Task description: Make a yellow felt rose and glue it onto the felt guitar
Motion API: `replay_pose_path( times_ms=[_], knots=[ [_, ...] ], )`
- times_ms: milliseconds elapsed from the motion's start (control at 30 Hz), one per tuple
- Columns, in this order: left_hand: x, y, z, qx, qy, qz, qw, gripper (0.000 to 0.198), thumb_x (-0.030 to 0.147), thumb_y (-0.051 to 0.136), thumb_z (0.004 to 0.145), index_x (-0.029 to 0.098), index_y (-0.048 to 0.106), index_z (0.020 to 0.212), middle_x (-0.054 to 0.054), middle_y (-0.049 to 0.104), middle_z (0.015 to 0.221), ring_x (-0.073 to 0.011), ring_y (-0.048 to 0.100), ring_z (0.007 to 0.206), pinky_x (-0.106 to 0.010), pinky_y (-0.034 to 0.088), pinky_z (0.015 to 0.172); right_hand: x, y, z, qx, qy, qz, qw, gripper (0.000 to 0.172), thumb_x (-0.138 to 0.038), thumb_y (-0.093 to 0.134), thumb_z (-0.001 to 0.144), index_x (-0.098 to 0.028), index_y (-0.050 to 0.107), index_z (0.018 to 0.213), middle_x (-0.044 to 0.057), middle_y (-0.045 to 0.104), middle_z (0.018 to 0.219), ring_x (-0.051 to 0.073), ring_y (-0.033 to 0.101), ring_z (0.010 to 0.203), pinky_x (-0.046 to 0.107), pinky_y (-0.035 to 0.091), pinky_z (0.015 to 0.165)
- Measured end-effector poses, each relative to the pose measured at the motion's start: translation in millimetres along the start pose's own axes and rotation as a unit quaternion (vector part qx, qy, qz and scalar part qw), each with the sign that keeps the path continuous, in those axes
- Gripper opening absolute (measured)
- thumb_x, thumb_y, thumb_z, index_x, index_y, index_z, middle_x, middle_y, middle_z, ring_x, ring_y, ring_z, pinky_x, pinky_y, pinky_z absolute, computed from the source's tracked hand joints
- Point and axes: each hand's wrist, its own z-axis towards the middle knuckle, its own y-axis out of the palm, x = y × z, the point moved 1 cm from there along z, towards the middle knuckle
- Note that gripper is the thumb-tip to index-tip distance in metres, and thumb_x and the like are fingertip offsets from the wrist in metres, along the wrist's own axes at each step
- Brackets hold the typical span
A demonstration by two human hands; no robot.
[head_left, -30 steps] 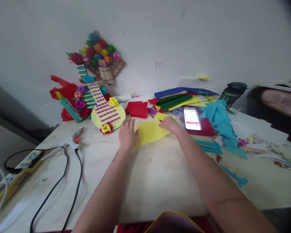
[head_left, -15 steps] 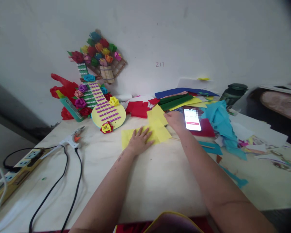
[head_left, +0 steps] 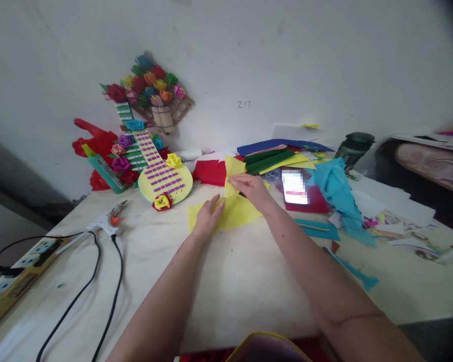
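Note:
A yellow paper sheet [head_left: 238, 213] lies on the pale table [head_left: 226, 281] in the middle of the view. My left hand [head_left: 207, 217] rests flat on its left part, fingers stretched out. My right hand [head_left: 252, 187] pinches the sheet's far flap [head_left: 232, 168], which stands folded up off the table. A lit phone [head_left: 295, 187] lies just right of my right hand, on a dark red sheet.
A yellow paper guitar with paper flowers [head_left: 162, 176] leans by the wall. Stacked coloured sheets [head_left: 279, 153], blue scraps [head_left: 335, 186] and a dark jar [head_left: 354, 146] fill the right side. A glue gun [head_left: 107, 221] with black cable and a power strip [head_left: 26, 261] lie left.
My right hand moved left, carrying the yellow flap over towards the sheet's middle. My left hand stayed flat on the sheet, shifting slightly left. The camera tilted a little.

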Motion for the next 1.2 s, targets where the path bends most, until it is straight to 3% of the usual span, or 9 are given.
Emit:
replay_pose_path(
  times_ms=[100, 267, 400, 567, 667, 800, 900, 1033, 1200],
  knots=[
    [0.3, -7.9, 3.5, 0.079, -0.102, -0.235, 0.963, 0.060, 0.055, 0.040, 0.077, 0.019, 0.041, 0.125, -0.011, 0.051, 0.122, -0.0239, 0.045, 0.114, -0.037, 0.035, 0.094, 4.0, 15.8, -5.7, -0.043, 0.028, 0.127, 0.991, 0.020, -0.032, 0.059, 0.069, -0.018, 0.069, 0.079, 0.005, 0.066, 0.089, 0.015, 0.058, 0.085, 0.029, 0.044, 0.074],
    [-4.4, -18.9, 6.2, 0.020, -0.202, -0.444, 0.873, 0.058, 0.058, 0.047, 0.071, 0.019, 0.049, 0.114, -0.012, 0.061, 0.104, -0.0268, 0.059, 0.094, -0.041, 0.048, 0.076, 18.4, 33.8, -10.9, -0.041, 0.101, 0.247, 0.963, 0.022, -0.035, 0.065, 0.062, -0.017, 0.070, 0.074, 0.004, 0.067, 0.083, 0.014, 0.059, 0.075, 0.030, 0.045, 0.073],
    [-9.3, -24.4, 6.9, -0.006, -0.230, -0.492, 0.839, 0.044, 0.046, 0.055, 0.070, 0.015, 0.056, 0.100, -0.013, 0.063, 0.098, -0.0269, 0.060, 0.091, -0.039, 0.050, 0.075, 33.4, 39.9, -10.3, 0.014, 0.133, 0.267, 0.954, 0.023, -0.033, 0.070, 0.055, -0.017, 0.069, 0.071, 0.003, 0.067, 0.075, 0.013, 0.059, 0.070, 0.030, 0.044, 0.072],
    [-13.6, -25.0, 8.8, 0.076, -0.235, -0.471, 0.847, 0.033, 0.019, 0.068, 0.059, 0.013, 0.056, 0.089, -0.011, 0.066, 0.084, -0.0257, 0.063, 0.081, -0.039, 0.052, 0.070, 49.2, 40.4, -9.4, 0.073, 0.170, 0.243, 0.952, 0.027, -0.031, 0.072, 0.051, -0.015, 0.066, 0.072, 0.001, 0.064, 0.067, 0.011, 0.056, 0.061, 0.027, 0.044, 0.065],
    [-15.0, -24.2, 9.4, 0.131, -0.200, -0.451, 0.860, 0.038, 0.017, 0.071, 0.055, 0.014, 0.056, 0.089, -0.009, 0.066, 0.081, -0.0238, 0.063, 0.077, -0.037, 0.052, 0.068, 54.9, 41.4, -10.7, 0.073, 0.190, 0.221, 0.954, 0.040, -0.032, 0.070, 0.052, -0.017, 0.062, 0.089, -0.001, 0.062, 0.068, 0.012, 0.057, 0.061, 0.025, 0.044, 0.059],
    [-14.0, -24.3, 8.2, 0.115, -0.167, -0.425, 0.882, 0.041, 0.022, 0.073, 0.053, 0.014, 0.057, 0.090, -0.008, 0.066, 0.081, -0.0222, 0.063, 0.073, -0.036, 0.051, 0.066, 60.7, 44.6, -13.2, 0.069, 0.206, 0.215, 0.952, 0.062, -0.028, 0.067, 0.054, -0.020, 0.050, 0.112, -0.005, 0.057, 0.063, 0.012, 0.056, 0.060, 0.025, 0.045, 0.058],
    [-14.2, -28.4, 8.3, 0.099, -0.161, -0.393, 0.900, 0.039, 0.027, 0.072, 0.054, 0.014, 0.058, 0.088, -0.007, 0.065, 0.077, -0.0203, 0.062, 0.069, -0.033, 0.051, 0.062, 63.6, 45.9, -13.8, 0.066, 0.184, 0.187, 0.963, 0.067, -0.023, 0.064, 0.054, -0.020, 0.046, 0.119, -0.007, 0.054, 0.060, 0.009, 0.053, 0.057, 0.023, 0.043, 0.059],
    [-18.6, -41.5, 11.0, 0.135, -0.183, -0.294, 0.928, 0.033, 0.035, 0.070, 0.054, 0.013, 0.059, 0.076, -0.004, 0.063, 0.066, -0.0159, 0.059, 0.059, -0.026, 0.047, 0.053, 63.2, 46.0, -14.6, 0.064, 0.171, 0.134, 0.974, 0.059, -0.024, 0.060, 0.056, -0.020, 0.050, 0.115, -0.006, 0.055, 0.062, 0.008, 0.050, 0.055, 0.022, 0.042, 0.058],
    [-22.4, -58.1, 11.6, 0.155, -0.209, -0.163, 0.952, 0.033, 0.039, 0.069, 0.051, 0.012, 0.058, 0.067, -0.002, 0.058, 0.057, -0.0136, 0.055, 0.052, -0.022, 0.039, 0.043, 62.0, 49.9, -15.9, 0.051, 0.125, 0.089, 0.987, 0.027, -0.024, 0.057, 0.059, -0.018, 0.060, 0.085, -0.003, 0.057, 0.061, 0.010, 0.053, 0.057, 0.023, 0.042, 0.058]
  ],
)
